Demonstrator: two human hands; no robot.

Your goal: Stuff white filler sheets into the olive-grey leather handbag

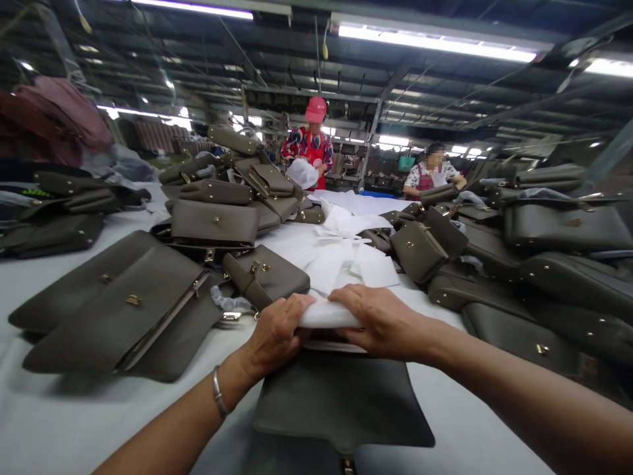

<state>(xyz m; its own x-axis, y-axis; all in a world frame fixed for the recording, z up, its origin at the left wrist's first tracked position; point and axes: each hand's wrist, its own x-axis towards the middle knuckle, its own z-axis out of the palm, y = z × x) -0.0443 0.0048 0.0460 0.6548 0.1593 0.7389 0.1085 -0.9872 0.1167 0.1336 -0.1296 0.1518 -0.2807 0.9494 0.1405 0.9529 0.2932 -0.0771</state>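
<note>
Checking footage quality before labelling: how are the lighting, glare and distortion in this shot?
Head view: ceiling tube lights blow out to white glare; the table is evenly lit with soft shadows; wide-angle bending curves the edges; both hands on the white wad are sharp.

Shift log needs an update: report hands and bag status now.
Left hand and right hand gripping white stuffing. Open bag underneath. Bag piles alongside.

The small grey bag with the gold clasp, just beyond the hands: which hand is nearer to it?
Left. The left hand lies just beside the small grey bag; the right hand sits farther right.
</note>
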